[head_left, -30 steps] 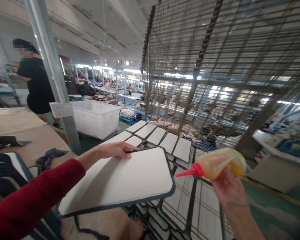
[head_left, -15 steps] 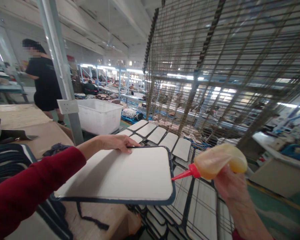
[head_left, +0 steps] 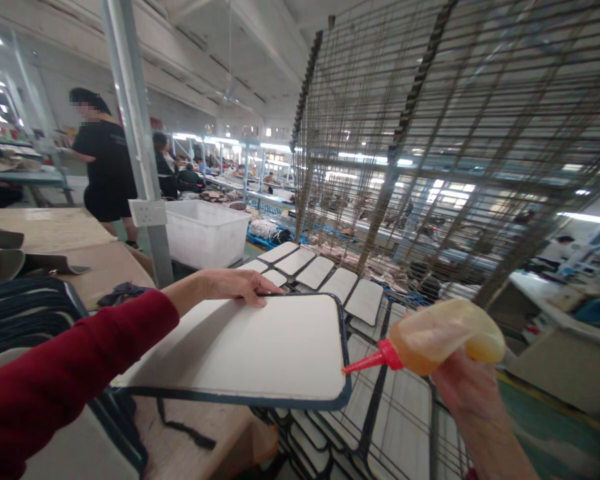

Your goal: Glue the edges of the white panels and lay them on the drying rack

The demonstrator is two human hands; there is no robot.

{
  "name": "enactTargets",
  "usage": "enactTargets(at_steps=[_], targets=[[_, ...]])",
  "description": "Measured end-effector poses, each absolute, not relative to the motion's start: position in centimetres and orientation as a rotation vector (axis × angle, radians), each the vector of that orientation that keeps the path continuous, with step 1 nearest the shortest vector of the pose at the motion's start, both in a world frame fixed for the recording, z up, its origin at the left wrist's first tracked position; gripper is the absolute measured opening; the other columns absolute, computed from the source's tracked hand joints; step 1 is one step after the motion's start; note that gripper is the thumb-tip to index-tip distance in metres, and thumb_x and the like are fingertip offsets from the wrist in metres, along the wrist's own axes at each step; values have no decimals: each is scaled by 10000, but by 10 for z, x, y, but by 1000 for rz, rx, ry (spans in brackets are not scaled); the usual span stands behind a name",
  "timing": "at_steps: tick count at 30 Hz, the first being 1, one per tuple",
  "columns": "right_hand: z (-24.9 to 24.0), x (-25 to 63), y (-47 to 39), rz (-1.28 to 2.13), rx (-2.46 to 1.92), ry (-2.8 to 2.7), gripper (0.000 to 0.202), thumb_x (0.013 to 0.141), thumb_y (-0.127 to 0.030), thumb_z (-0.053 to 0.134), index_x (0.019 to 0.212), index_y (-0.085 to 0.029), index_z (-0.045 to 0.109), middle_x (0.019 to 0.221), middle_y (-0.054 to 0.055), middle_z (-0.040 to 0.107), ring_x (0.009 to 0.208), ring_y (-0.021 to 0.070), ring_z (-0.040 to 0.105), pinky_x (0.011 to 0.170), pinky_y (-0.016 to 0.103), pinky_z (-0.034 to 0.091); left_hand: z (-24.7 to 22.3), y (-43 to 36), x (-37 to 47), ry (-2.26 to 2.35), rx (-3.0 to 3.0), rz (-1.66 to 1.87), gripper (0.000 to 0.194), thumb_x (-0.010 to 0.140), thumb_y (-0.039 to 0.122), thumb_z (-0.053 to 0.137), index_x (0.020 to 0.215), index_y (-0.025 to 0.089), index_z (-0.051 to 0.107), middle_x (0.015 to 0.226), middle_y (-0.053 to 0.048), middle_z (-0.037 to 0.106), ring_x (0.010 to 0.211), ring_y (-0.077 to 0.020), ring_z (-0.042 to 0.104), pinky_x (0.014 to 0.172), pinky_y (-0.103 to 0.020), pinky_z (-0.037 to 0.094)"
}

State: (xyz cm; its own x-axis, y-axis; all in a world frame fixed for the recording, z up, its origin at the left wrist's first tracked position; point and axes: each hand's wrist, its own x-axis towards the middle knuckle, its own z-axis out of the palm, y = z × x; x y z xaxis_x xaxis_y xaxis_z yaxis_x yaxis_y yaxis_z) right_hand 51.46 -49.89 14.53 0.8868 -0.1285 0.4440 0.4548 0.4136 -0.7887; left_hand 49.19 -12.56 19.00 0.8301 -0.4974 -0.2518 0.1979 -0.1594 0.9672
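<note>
My left hand point(head_left: 243, 287) grips the far edge of a white rounded panel with a dark blue border point(head_left: 250, 350), thumb on top and the other fingers partly hidden beneath. The panel is held nearly flat in front of me. In my right hand point(head_left: 463, 383) is a clear squeeze bottle point(head_left: 445, 333) of yellowish liquid, tipped on its side. Its red nozzle point(head_left: 370, 360) points left, and the tip touches or nearly touches the panel's right border near the front corner.
Similar panels point(head_left: 365, 300) lie on a wire rack below and beyond. Raised wire racks point(head_left: 430, 133) stand at right. Dark-edged pieces point(head_left: 25, 320) are stacked at left by a wooden table point(head_left: 45, 227). A metal post point(head_left: 140, 133), a white bin point(head_left: 205, 233) and a person in black point(head_left: 107, 160) are behind.
The bottle and my right hand have moved slightly toward me, so the nozzle tip sits lower along the panel's right border. My left hand keeps its hold. The view has turned a little left.
</note>
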Motion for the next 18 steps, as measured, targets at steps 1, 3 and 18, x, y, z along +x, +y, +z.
enactTargets(at_steps=[1, 3, 18], targets=[[145, 514, -500, -377, -1089, -344, 577, 455, -468, 917, 936, -236, 699, 900, 82, 710, 767, 264, 676, 740, 417, 568, 191, -127, 491, -220, 1618, -611, 402, 605, 144, 781, 1004, 179, 759, 905, -80, 759, 968, -311, 674, 816, -353, 538], [144, 512, -501, -374, -1092, -345, 560, 469, -469, 911, 935, -243, 700, 906, 75, 708, 780, 261, 674, 801, 445, 554, 191, -127, 490, -198, 1613, -595, 413, 587, 132, 790, 996, 183, 760, 898, -79, 759, 969, -316, 672, 814, -365, 540], [137, 501, -501, -440, -1058, -285, 579, 464, -436, 914, 973, -261, 699, 930, 40, 704, 804, 228, 662, 781, 386, 551, 177, -121, 491, -188, 1553, -564, 466, 586, 156, 791, 1048, 187, 740, 951, -83, 755, 975, -302, 670, 823, -359, 534]])
